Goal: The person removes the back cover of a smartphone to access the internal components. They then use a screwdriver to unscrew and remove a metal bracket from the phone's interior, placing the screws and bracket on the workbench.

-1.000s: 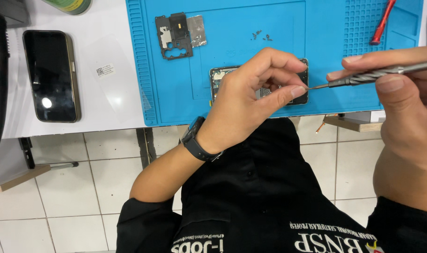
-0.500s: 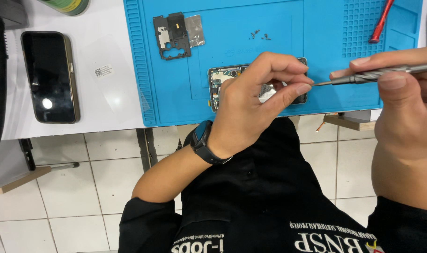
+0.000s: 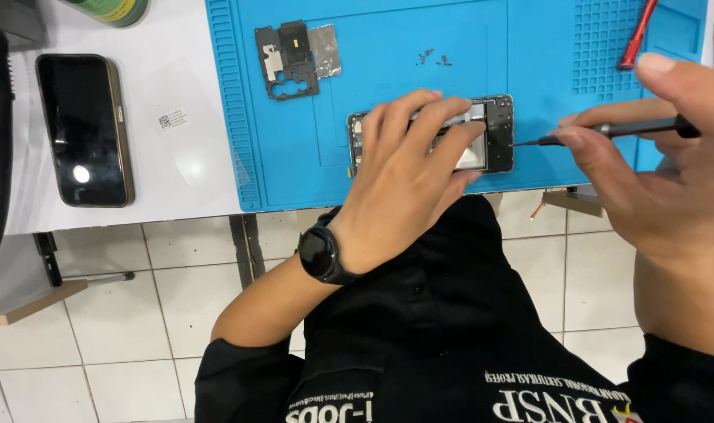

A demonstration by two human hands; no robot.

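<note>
Nearest the camera is a black shirt, and beyond it pale floor tiles show under the edge of the desk. The left hand, with a black round watch on its wrist, lies over an opened phone, fingers spread and pressing down on it rather than closed around it. The right hand is closed in a pinch on a thin dark screwdriver, whose fine tip meets the phone's right edge. The phone lies flat near the front edge of a blue work mat, its back off and the dark inner frame and metal parts bare. It looks light, stiff and thin, and likely fragile inside; it is probably best held by its outer rim, with pressure kept off the exposed parts. The mat looks rubbery and matte, with ribbed borders and a grid of small pockets at the far right, so it should keep the phone from sliding. Farther on, a removed dark plate with a silvery shield lies on the mat, and a few tiny screws sit well apart from it. A red-handled tool lies at the far right. Left of the mat, on the white desk, a second phone lies glossy and dark, screen up, with a small white label beside it.
</note>
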